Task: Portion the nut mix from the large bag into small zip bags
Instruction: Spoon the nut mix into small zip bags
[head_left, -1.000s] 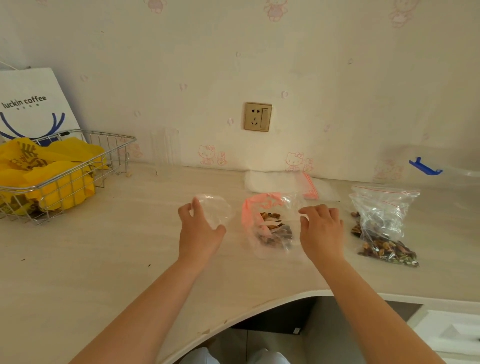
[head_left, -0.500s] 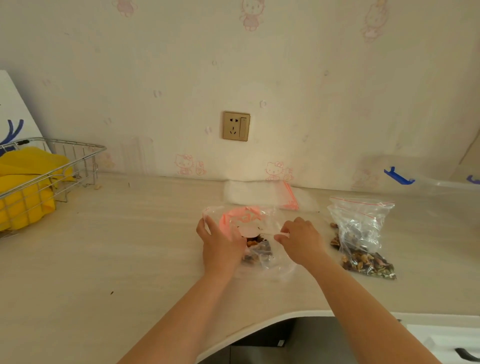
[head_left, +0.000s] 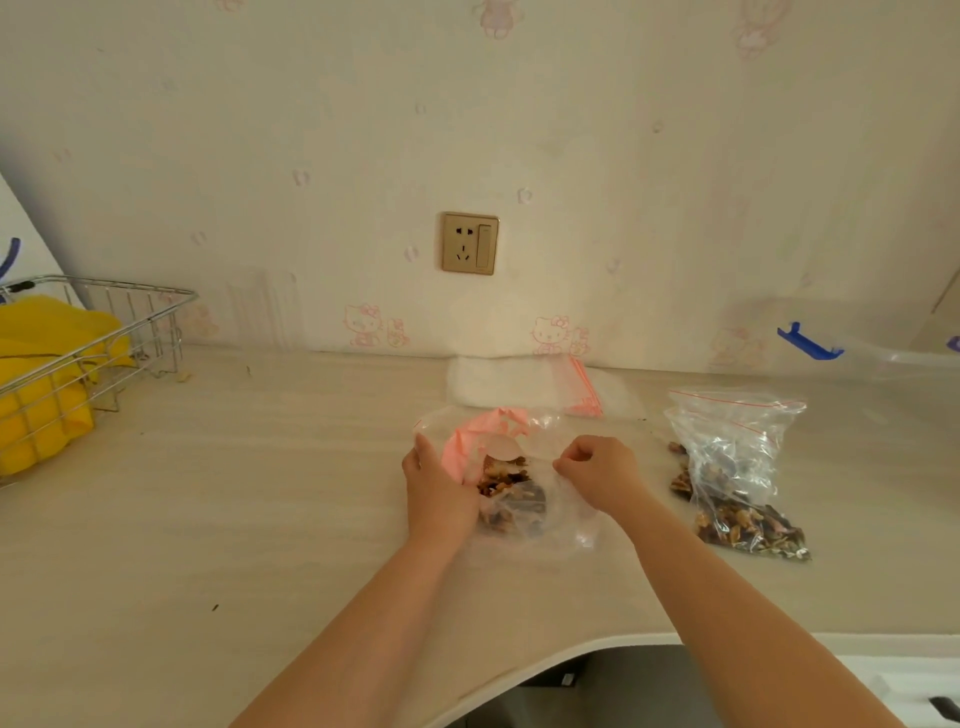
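A large clear bag (head_left: 524, 493) with pink print lies on the counter between my hands, nut mix showing inside it. My left hand (head_left: 436, 493) grips the bag's left side and a clear plastic piece by its mouth. My right hand (head_left: 597, 470) pinches the bag's right edge with curled fingers. To the right lies a clear zip bag (head_left: 737, 467) with a red seal line, holding nut mix. A stack of flat small zip bags (head_left: 535, 387) with red strips lies behind, near the wall.
A wire basket (head_left: 93, 353) with yellow material stands at the far left. A clear container with a blue clip (head_left: 810, 343) sits at the back right. A wall socket (head_left: 469, 242) is above the counter. The counter's curved front edge (head_left: 597, 644) runs below my arms.
My left hand came right from the open counter with the clear plastic piece to the large bag's left side. My right hand now pinches the bag's edge. The camera shifted right.
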